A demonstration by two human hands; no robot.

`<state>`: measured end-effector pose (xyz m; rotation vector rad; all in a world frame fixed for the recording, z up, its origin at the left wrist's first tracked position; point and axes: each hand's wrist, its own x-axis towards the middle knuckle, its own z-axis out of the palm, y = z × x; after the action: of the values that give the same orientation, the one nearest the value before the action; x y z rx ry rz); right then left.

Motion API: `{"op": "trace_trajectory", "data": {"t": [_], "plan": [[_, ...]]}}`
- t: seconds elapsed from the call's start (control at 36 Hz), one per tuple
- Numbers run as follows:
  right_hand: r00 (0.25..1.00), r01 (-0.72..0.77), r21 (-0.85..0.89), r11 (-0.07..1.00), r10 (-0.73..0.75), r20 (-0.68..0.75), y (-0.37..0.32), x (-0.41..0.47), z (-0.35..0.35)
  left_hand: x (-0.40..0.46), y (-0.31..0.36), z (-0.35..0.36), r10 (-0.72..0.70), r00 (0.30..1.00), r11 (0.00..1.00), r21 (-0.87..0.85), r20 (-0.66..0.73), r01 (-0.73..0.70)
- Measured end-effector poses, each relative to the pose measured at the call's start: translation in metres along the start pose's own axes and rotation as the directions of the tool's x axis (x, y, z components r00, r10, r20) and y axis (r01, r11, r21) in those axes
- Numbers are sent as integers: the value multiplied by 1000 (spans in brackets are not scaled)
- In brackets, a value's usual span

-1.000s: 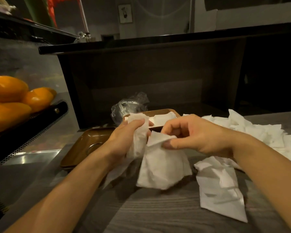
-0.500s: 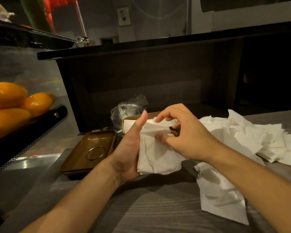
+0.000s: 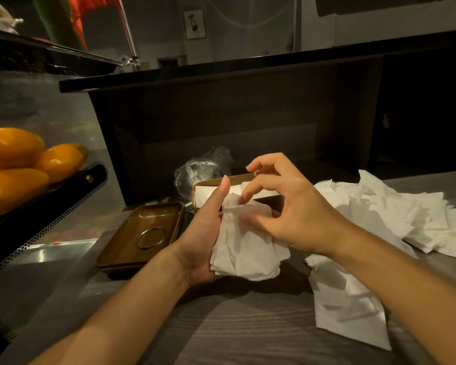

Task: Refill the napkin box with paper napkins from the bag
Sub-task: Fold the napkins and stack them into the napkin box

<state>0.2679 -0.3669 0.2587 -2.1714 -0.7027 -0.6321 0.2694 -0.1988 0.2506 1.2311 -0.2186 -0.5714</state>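
My left hand [image 3: 206,233] holds a small stack of white napkins [image 3: 248,248] upright against its palm, thumb pointing up. My right hand [image 3: 295,209] hovers just over the stack's top with its fingers curled and spread; its fingertips are blurred near the top napkin. Behind the hands stands the brown napkin box [image 3: 216,184], open on top with white napkins inside. A crumpled clear plastic bag [image 3: 200,167] lies behind the box. Loose napkins [image 3: 395,209] are piled on the counter to the right.
A brown lid or tray [image 3: 148,227] with a metal ring in it lies left of the box. More loose napkins [image 3: 353,306] lie at the front right. Orange fruit [image 3: 16,164] sits in a dark perforated basket at the left. A dark counter wall rises behind.
The napkins have been gathered into a tidier stack in my left hand. My right hand has lifted off the stack and spread its fingers.
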Motion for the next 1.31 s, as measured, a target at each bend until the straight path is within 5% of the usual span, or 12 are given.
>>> {"op": "trace_trajectory", "data": {"t": [0.17, 0.25, 0.33, 0.61, 0.75, 0.86, 1.06, 1.31], "plan": [[988, -157, 157, 975, 153, 36, -2, 3, 0, 2, 1, -1, 27, 999, 1000, 8, 30, -28], [949, -316, 438, 842, 284, 139, -5, 5, -9, 2, -1, -2, 35, 998, 999, -23, 59, -34], [918, -397, 538, 744, 324, 230, -6, 4, -11, 2, -1, -4, 23, 997, 998, -54, 80, -18], [934, -358, 307, 882, 336, 124, -3, 4, 1, -1, -1, 2, 34, 989, 998, -55, 142, -26], [917, -392, 316, 864, 342, 203, 0, 4, -3, -3, -1, -5, -1, 973, 998, 68, 231, -15], [863, -467, 381, 798, 318, 392, -2, 2, -11, -5, 3, 0, -1, 988, 970, 241, 154, -37], [962, -255, 190, 948, 229, 150, 6, 5, -15, -3, 1, 7, -30, 997, 928, 373, 77, -1], [924, -343, 22, 939, 334, 185, 13, 8, -33, 8, -9, 21, 57, 981, 941, 338, -186, 9]]}}
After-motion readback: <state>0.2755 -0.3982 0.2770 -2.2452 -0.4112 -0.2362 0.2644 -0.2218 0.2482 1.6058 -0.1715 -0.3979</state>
